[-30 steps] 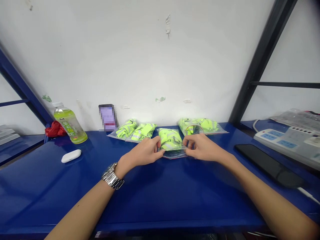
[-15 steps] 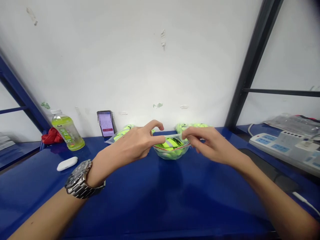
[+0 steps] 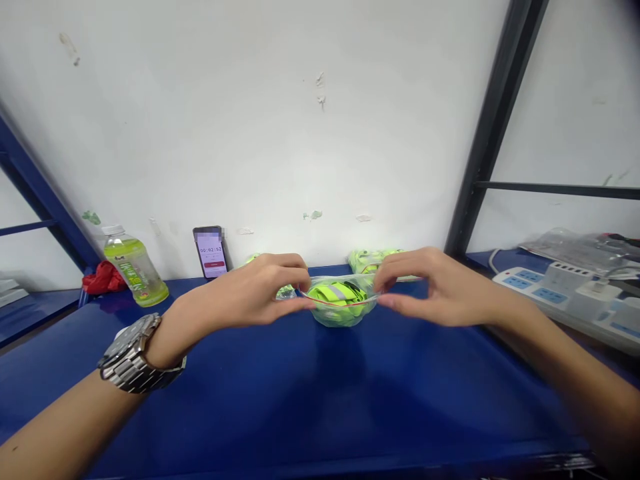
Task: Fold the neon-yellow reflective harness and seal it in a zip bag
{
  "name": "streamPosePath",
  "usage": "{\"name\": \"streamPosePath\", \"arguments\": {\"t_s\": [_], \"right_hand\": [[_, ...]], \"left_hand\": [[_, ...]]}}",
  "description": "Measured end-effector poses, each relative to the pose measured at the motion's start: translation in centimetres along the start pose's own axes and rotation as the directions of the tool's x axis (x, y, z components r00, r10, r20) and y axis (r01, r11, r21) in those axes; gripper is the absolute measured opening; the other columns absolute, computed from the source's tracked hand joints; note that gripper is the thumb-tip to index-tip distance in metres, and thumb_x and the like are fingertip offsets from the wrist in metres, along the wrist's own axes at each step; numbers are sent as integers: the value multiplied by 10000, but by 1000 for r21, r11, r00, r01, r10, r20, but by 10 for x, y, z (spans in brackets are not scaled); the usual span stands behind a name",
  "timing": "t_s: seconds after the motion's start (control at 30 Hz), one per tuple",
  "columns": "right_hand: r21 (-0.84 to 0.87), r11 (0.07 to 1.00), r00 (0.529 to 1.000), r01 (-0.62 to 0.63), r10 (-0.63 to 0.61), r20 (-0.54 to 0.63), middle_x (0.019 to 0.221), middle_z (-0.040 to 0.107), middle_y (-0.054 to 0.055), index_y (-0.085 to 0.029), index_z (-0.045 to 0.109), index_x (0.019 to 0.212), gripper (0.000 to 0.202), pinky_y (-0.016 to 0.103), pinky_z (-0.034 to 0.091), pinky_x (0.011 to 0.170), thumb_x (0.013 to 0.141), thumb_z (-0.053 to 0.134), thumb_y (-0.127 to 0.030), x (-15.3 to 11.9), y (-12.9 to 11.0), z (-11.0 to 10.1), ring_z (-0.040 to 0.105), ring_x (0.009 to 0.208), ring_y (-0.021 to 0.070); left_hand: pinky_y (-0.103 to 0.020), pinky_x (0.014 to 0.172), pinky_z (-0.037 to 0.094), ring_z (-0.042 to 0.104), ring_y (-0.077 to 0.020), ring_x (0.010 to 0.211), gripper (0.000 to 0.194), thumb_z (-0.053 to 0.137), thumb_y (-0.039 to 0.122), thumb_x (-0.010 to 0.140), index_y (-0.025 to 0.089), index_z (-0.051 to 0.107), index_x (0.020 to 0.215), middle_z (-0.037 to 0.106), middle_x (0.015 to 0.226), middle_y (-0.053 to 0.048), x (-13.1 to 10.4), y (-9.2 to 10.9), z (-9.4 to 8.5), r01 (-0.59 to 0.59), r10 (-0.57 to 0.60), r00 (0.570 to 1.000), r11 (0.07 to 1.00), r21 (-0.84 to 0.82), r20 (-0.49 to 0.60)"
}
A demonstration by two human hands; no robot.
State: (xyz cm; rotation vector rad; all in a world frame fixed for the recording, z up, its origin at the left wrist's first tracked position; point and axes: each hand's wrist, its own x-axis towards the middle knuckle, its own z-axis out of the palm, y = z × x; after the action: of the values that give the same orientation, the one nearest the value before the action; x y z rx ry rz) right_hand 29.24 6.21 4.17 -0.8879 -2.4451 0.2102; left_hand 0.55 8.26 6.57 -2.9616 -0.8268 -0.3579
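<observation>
Zip bag [image 3: 340,308] of neon-yellow reflective bands hangs just above the blue table [image 3: 310,407], your left hand [image 3: 250,297] and right hand [image 3: 440,287] pinching its top corners between fingertips.

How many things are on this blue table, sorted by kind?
Bags of yellow-green fabric: 3, one held, one behind the left hand, one at the wall
Drink bottle: 1
Phone: 1
Red cloth: 1
Total: 6
</observation>
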Motion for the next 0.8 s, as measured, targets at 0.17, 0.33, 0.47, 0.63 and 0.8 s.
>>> {"name": "streamPosePath", "arguments": {"t_s": [0.17,0.33,0.47,0.63,0.8], "right_hand": [[51,998,982,40,-30,-186,842,709,51,-193,686,842,177,298,500,716,848,625,-359,-2,9,13,650,784,190],[256,964,953,-78,147,-265,843,707,57,-190,644,866,200,305,530,706,853,617,-388,-1,19,26,666,798,203],[290,954,948,-78,162,-276,820,696,53,-188,623,859,216,299,532,677,835,637,-402,0,19,28,663,778,201],[152,986,923,-67,119,-366,782,681,46,-191,621,842,175,303,522,669,868,596,-362,0,15,26,644,733,186],[125,987,896,-96,140,-420,837,717,51,-208,569,1114,265,308,533,643,875,588,-321,-2,18,30,683,769,208]], "left_hand": [[-264,717,414,556,-136,808,126,490,262,942,175,560,883,599,915,-38,3,-15,12,-5,-11,976,997,-74,-219],[-257,686,413,530,-124,762,82,512,239,918,184,527,859,571,821,-4,8,-18,20,75,-154,946,961,-267,-286],[-253,678,435,539,-122,753,88,523,261,908,187,522,860,560,817,-2,7,-16,18,84,-196,957,894,-440,-215],[-237,612,415,503,-105,661,131,556,298,891,192,511,829,535,729,21,9,-13,19,137,-245,920,932,-336,-305],[-245,649,437,561,-117,706,188,520,290,912,204,524,1079,608,815,1,12,-13,26,132,-214,923,957,-260,-321]]}}
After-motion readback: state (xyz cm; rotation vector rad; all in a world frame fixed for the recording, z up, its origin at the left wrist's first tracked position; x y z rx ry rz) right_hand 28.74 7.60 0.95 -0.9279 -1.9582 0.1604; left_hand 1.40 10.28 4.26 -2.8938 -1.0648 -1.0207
